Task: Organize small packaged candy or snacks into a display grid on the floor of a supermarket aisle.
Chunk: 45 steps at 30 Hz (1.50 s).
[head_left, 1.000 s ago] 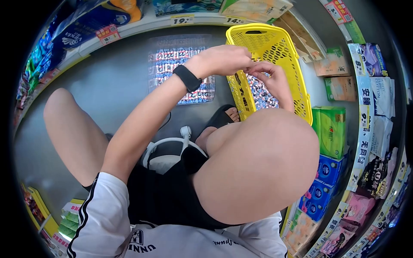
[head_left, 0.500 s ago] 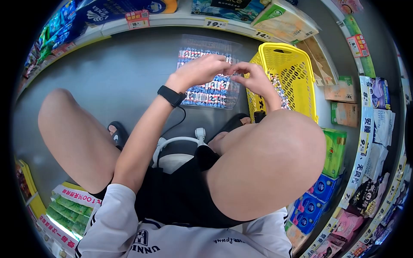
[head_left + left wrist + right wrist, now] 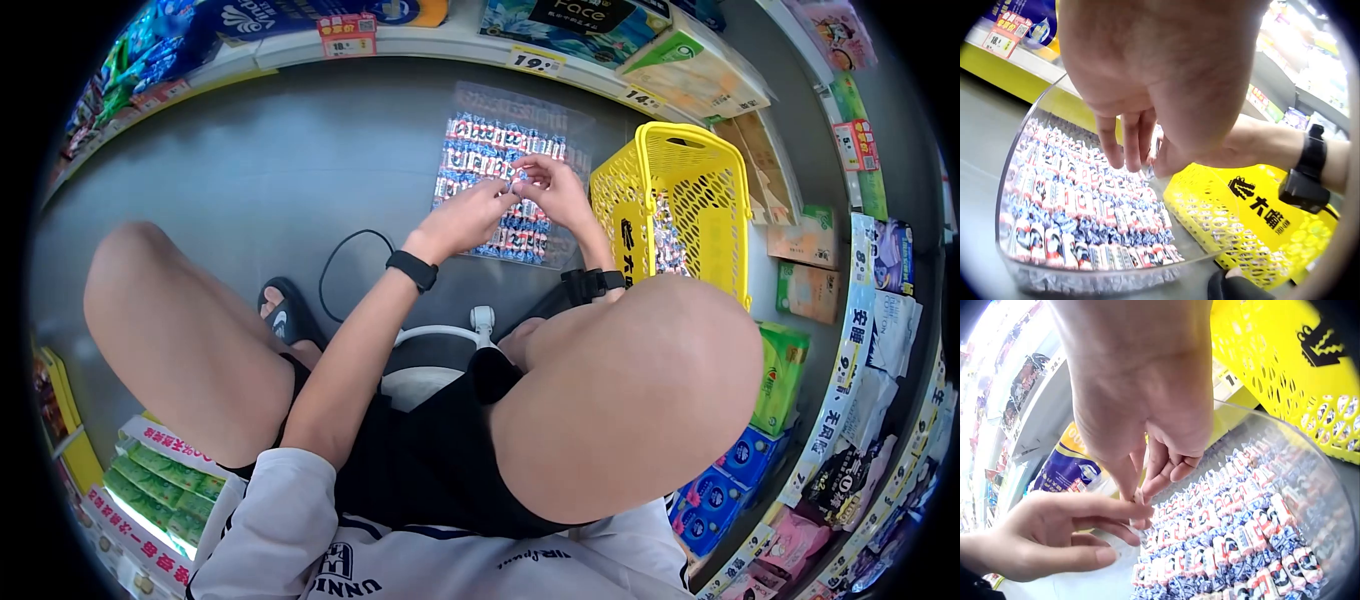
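Both hands meet over a clear tray [image 3: 575, 140] of wrapped candies in rows. At their fingertips is one small wrapped candy [image 3: 1140, 515], partly hidden by the fingers. My left hand [image 3: 470, 215] pinches one side of it; in the right wrist view this left hand [image 3: 1054, 537] comes in from the left. My right hand [image 3: 562, 195] pinches the other side, thumb and forefinger together and the remaining fingers bent. In the left wrist view the tray's wall [image 3: 1007, 181] curves round the rows [image 3: 1085, 206] below the hands.
A yellow basket [image 3: 620, 190] with loose candies [image 3: 665, 235] stands right of the tray. Shelves of tissue packs [image 3: 780, 375] line the right side, and a shelf edge [image 3: 420, 50] runs behind. My knees, sandals and a white stool frame [image 3: 483, 325] are close to the hands.
Both hands have moved away from the basket to above the candy tray. The head view has shifted, so the basket and tray appear farther right and the right wrist's band now shows.
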### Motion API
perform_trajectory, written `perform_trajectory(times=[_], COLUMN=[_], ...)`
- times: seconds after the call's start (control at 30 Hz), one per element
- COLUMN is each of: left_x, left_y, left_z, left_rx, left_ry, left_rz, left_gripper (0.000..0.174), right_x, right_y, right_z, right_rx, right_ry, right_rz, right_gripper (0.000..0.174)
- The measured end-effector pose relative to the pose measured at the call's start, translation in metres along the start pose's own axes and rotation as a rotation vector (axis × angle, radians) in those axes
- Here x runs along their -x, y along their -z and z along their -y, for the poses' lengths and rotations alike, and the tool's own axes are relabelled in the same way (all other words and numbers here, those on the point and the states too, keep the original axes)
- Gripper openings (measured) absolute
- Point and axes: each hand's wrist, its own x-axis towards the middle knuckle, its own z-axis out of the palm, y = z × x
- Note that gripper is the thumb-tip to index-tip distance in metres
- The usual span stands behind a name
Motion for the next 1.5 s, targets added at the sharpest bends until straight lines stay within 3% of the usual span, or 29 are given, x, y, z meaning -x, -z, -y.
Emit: perform_trajectory(times=[0.07,0.17,0.27,0.33,0.4,0.47,0.5,0.57,0.77,0.87,1.2,1.5], left_x=[0.005,0.016,0.025,0.027,0.032,0.037,0.037,0.039,0.052,0.053,0.061,0.051], left_y=[-0.008,-0.012,-0.008,0.0,-0.004,-0.017,-0.017,-0.019,-0.031,-0.033,-0.035,-0.026], left_z=[0.002,0.002,0.008,0.004,0.005,0.011,0.01,0.005,-0.004,-0.006,-0.009,-0.017], left_rx=[0.0,-0.017,-0.024,-0.006,0.011,-0.193,-0.193,-0.259,-0.327,-0.372,-0.4,-0.294], left_ry=[0.055,0.169,0.181,0.196,0.215,0.275,0.276,0.312,0.289,0.298,0.297,0.424], left_rz=[0.032,0.071,0.074,0.062,0.055,0.155,0.155,0.35,0.224,0.236,0.279,0.286], left_gripper=[0.042,0.048,0.041,0.037,0.034,0.025,0.025,0.02,0.009,0.007,0.008,0.029], right_x=[0.0,-0.007,-0.007,-0.009,-0.001,0.001,0.002,0.003,0.009,0.008,0.014,0.015], right_y=[-0.011,-0.028,-0.045,-0.054,-0.065,-0.07,-0.075,-0.081,-0.085,-0.088,-0.097,-0.094], right_z=[-0.004,-0.024,-0.035,-0.033,-0.031,-0.029,-0.034,-0.041,-0.04,-0.045,-0.044,-0.044], right_rx=[-0.196,-0.203,-0.285,-0.15,0.01,0.164,0.136,0.121,0.071,0.136,0.047,0.069], right_ry=[-0.051,-0.03,-0.075,-0.179,-0.164,-0.184,-0.13,-0.142,-0.102,-0.049,-0.046,-0.044], right_rz=[-0.036,-0.039,-0.009,0.056,0.02,0.164,0.145,0.134,0.075,0.145,0.12,0.132], right_gripper=[0.026,0.026,0.026,0.025,0.026,0.028,0.03,0.031,0.034,0.035,0.019,0.012])
